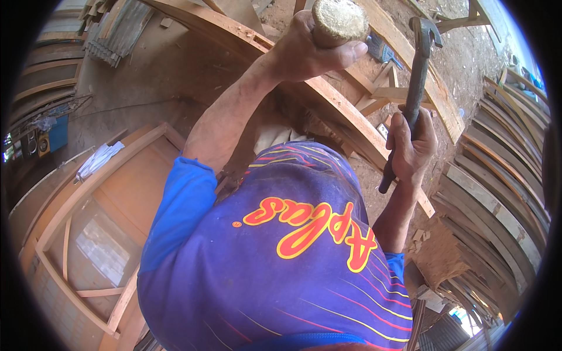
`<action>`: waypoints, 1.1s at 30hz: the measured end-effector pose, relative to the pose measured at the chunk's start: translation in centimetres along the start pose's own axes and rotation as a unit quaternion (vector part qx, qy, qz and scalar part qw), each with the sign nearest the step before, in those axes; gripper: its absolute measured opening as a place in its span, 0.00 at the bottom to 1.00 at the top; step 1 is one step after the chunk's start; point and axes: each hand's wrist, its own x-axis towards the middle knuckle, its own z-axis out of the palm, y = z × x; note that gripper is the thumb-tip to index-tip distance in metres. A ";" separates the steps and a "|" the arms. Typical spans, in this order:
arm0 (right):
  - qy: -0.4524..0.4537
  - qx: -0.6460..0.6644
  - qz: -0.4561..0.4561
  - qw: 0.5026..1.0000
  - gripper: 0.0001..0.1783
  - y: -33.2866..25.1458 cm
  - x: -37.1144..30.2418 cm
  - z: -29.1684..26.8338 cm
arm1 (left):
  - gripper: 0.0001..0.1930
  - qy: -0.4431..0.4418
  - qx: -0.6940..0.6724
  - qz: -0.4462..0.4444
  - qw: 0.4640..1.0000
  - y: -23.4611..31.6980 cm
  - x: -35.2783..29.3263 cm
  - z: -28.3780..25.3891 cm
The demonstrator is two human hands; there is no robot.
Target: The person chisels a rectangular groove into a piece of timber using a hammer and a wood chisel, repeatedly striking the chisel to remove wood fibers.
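- Hammer upright in right hand, fingers wrapped around the lower handle, butt poking out below.
- Left hand curled around round block, rough pale end facing up; rest of it hidden.
- Risk: a blow off-centre could hit the left thumb, which lies just beside that end.
- Risk: block may roll or twist if the grip loosens, being round and apparently held by one hand only.
- Risk: claw could snag on the near beam or far beam in a low swing.
- In the way: both beams run diagonally beneath the hands, braces between.
- Right: plank stack.
- Left: frame, white bundle on its outer long edge.
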 end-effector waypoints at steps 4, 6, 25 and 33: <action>-0.004 -0.018 0.003 1.000 0.15 0.1 -0.1 0.3 | 0.06 0.008 0.032 0.031 0.999 -0.1 0.0 -0.3; -0.004 -0.026 0.006 1.000 0.15 0.1 -0.1 0.3 | 0.07 0.008 0.036 0.015 0.999 0.0 0.0 -0.4; -0.057 -0.299 -0.078 0.949 0.18 -9.3 -0.9 -1.0 | 0.14 -0.031 0.025 -0.025 0.999 -1.0 -0.4 0.0; -0.004 -0.207 -0.212 0.955 0.15 -9.8 -0.2 -1.8 | 0.16 -0.058 -0.006 -0.075 0.996 -0.7 -0.2 0.5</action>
